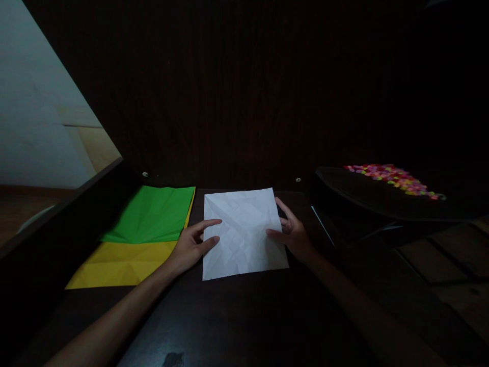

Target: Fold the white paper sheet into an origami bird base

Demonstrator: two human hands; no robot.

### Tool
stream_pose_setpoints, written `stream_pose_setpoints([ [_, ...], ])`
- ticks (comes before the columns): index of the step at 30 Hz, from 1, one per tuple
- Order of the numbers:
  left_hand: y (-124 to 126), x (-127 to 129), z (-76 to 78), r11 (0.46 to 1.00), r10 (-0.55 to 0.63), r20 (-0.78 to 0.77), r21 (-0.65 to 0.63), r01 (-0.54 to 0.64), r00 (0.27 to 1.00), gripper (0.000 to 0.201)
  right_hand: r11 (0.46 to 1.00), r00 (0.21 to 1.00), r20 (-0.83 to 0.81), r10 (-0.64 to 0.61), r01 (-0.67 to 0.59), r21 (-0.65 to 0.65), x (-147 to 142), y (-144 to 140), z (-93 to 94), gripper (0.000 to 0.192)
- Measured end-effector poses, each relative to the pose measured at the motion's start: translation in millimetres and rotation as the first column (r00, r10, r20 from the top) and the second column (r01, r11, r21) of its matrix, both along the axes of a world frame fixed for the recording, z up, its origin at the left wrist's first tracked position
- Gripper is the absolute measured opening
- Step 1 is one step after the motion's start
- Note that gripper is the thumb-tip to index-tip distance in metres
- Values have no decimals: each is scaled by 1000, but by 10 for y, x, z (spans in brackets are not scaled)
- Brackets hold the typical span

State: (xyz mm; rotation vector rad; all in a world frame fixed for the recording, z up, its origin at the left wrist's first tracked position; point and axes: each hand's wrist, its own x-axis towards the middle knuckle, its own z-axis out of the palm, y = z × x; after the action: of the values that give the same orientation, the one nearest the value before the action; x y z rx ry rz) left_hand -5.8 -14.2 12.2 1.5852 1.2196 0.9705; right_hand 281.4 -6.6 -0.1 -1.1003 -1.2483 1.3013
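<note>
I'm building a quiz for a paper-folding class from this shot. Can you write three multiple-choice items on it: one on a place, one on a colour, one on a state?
1. Where does the green sheet lie, as seen by the camera?
A. Left of the white sheet, on top of the yellow sheet
B. Right of the white sheet
C. Under the white sheet

2. What colour is the sheet that both hands touch?
A. Yellow
B. White
C. Red

3. What state is the white sheet in?
A. Rolled into a tube
B. Torn in two
C. Spread flat and marked with creases

Answers:
1. A: the green sheet covers the far part of the yellow sheet, left of the white one.
2. B: the left hand rests on its left edge and the right hand on its right edge.
3. C: it lies open on the dark table with fold lines across it.
</note>
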Motion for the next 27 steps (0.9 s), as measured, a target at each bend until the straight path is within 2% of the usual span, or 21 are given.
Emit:
stream_pose_setpoints([
  [3,-3,0,1,1000,4,-16,2,-4,1000,47,999,999,-42,-5,4,-43,-11,-9,36,114],
  [4,-4,-1,1,1000,1,-23,2,-1,1000,47,998,999,-38,3,-5,-56,-13,-16,51,107],
  [8,-9,4,3,1000,-3,-45,26,4,999,44,996,997,-37,73,-75,-42,-25,-61,80,57],
  [10,-8,9,6,999,-9,-42,48,11,999,42,995,994,-54,93,-95,-26,-32,-83,68,49],
  [17,8,10,-19,999,4,-37,36,-3,999,44,985,983,64,172,-170,-33,1,-115,13,43],
  [21,8,15,-29,999,25,-47,31,-24,999,47,960,960,-10,281,-281,-8,-7,-137,-23,54],
  [25,13,29,-27,1000,27,-4,-9,-28,1000,55,923,916,-132,379,-384,-17,-103,-181,-10,52],
  [27,29,32,-35,999,37,24,-27,-37,999,56,913,909,-83,408,-408,13,-160,-206,44,51],
])
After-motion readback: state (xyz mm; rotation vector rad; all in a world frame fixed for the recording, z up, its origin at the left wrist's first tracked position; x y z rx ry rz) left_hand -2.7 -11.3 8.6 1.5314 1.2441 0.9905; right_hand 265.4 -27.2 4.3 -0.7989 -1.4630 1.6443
